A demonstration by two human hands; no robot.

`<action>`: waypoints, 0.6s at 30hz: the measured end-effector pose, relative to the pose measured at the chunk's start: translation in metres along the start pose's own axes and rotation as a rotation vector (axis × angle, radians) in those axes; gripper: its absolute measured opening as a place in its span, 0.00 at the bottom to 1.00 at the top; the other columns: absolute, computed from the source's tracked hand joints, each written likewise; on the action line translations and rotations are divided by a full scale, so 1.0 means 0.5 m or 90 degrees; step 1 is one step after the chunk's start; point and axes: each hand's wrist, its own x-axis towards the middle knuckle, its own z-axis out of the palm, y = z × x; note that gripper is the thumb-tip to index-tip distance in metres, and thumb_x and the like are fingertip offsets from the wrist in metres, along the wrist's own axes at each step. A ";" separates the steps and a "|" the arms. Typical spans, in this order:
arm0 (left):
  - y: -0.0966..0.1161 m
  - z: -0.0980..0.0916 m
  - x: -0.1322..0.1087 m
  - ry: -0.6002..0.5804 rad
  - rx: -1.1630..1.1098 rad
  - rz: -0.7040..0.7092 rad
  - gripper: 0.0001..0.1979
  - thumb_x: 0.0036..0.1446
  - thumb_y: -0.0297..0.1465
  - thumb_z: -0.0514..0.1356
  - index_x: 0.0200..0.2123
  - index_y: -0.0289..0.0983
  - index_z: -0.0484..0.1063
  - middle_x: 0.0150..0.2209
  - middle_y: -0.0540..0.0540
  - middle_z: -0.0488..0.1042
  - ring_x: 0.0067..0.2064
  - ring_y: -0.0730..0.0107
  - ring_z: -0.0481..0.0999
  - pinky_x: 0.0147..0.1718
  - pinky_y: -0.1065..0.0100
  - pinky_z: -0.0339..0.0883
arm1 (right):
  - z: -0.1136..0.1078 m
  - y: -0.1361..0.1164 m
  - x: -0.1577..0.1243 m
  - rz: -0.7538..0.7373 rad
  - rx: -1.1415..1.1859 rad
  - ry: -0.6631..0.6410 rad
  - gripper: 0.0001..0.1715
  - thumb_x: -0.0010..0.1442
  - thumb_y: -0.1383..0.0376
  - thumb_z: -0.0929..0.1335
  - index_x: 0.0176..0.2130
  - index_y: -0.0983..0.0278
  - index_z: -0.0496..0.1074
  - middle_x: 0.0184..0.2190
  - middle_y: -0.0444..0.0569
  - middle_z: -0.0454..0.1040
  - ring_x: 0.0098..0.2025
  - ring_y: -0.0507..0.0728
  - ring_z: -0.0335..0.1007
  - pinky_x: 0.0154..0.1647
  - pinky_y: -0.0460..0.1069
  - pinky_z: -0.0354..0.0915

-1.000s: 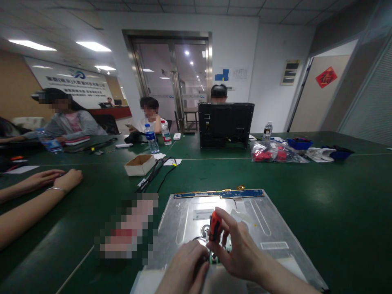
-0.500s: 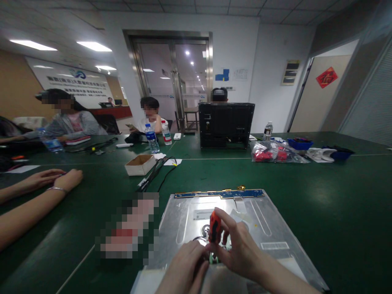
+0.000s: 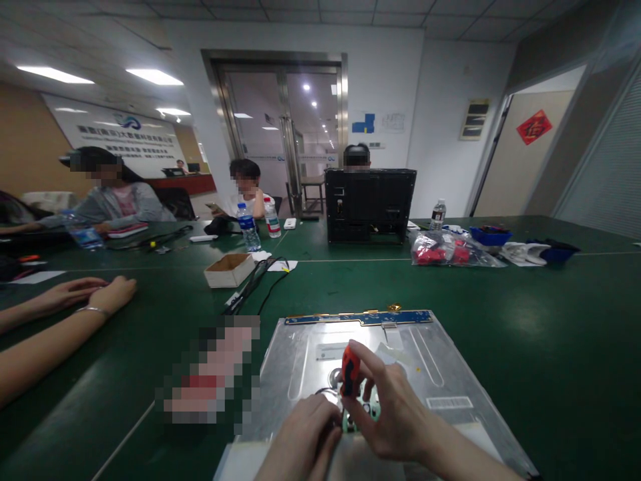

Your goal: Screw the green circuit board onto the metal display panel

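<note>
In my right hand (image 3: 400, 407) is a small red-and-black screwdriver (image 3: 351, 371), held upright by its handle between thumb and fingers. Beneath it is a small green circuit board (image 3: 371, 405), partly covered by my hands; the screwdriver's tip is hard to make out. My left hand (image 3: 310, 427) rests at the board's left edge, fingers bent and pressed together, and what lies between their tips is hidden. Both hands are over a silver metal display panel (image 3: 300, 347). A blue circuit strip (image 3: 358, 318) runs along the panel's far edge.
A small open box (image 3: 229, 270) and black cables (image 3: 250, 287) lie beyond the panel's left corner. A black monitor (image 3: 370, 205) stands across the green table (image 3: 541, 374). Bagged red items (image 3: 445, 252) are at far right. Another person's forearms (image 3: 65, 334) rest at left.
The screwdriver and my right fingers have shifted very slightly to the left. My right thumb sits lower on the handle, and more of the green board shows. My left hand has hardly moved.
</note>
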 end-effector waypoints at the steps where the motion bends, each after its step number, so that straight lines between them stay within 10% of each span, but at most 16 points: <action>1: 0.001 -0.001 0.001 0.002 0.001 0.001 0.09 0.63 0.22 0.53 0.41 0.40 0.70 0.40 0.45 0.78 0.40 0.60 0.78 0.39 0.65 0.68 | 0.001 0.000 0.000 0.004 -0.004 0.006 0.38 0.69 0.68 0.62 0.71 0.60 0.44 0.37 0.50 0.81 0.26 0.55 0.76 0.24 0.48 0.69; 18: -0.019 0.016 -0.008 0.023 0.000 0.002 0.09 0.63 0.23 0.54 0.40 0.41 0.70 0.39 0.46 0.77 0.39 0.61 0.77 0.38 0.66 0.66 | 0.003 -0.004 -0.002 0.009 -0.033 0.020 0.34 0.71 0.66 0.62 0.70 0.57 0.46 0.33 0.45 0.78 0.25 0.55 0.74 0.25 0.49 0.71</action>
